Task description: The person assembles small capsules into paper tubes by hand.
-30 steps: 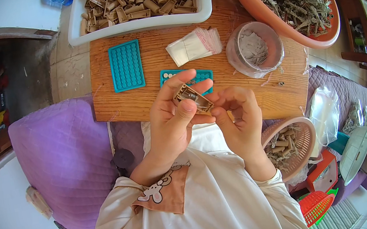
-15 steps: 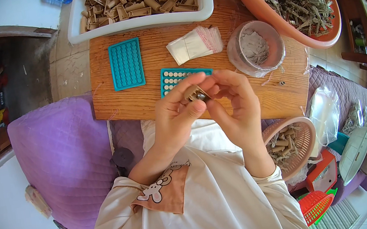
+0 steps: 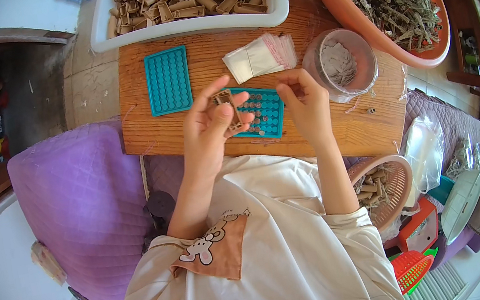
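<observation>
My left hand is closed around a tan plastic casing, held tilted upright with its hollow, ribbed side showing. Behind it on the table lies a teal tray of round pockets, several of them filled with small dark or silvery round pieces. My left fingers hide the tray's left part. At the tray's right edge my right hand is raised, its thumb and fingertips pressed together. Whatever may sit in that pinch is too small to make out.
A second teal tray and clear plastic bags lie further back. A white bin of tan casings, a clear tub of pale flakes and an orange basin of stringy bundles stand around. A pink basket sits at right.
My hands were together on the casing; now they are apart. The right has let go and moved to the tray's right edge, while the left has shifted left and turned the casing upright.
</observation>
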The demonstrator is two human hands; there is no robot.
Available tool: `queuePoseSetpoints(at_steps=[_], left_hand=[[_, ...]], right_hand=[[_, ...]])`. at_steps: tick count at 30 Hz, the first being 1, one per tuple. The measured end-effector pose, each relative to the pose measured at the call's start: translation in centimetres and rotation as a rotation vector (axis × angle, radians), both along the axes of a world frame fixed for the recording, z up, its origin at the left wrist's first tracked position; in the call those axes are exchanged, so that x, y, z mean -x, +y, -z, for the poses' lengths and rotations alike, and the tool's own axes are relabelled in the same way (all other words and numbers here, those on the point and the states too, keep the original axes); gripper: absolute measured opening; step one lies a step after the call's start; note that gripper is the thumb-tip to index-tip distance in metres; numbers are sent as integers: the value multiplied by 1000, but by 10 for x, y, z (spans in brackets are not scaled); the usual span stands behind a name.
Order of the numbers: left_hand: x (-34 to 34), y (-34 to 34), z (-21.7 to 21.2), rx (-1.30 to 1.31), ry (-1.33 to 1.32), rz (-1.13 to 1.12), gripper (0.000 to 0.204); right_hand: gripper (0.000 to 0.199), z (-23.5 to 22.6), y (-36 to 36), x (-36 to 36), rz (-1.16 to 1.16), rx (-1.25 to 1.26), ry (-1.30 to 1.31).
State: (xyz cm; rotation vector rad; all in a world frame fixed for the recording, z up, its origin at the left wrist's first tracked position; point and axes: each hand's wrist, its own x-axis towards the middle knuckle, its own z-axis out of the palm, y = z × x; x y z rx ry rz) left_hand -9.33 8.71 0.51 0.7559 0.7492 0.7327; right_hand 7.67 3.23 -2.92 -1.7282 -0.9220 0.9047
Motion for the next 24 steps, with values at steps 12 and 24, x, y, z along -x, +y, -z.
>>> queuePoseSetpoints(at_steps=[12,24], left_hand=[[19,4,13,135,-18,-16,45],[18,-2,17,178,-79,144,48]], right_hand=[[31,49,4,14,-358,-232,-857],[24,25,4,16,-246,-245,-526]])
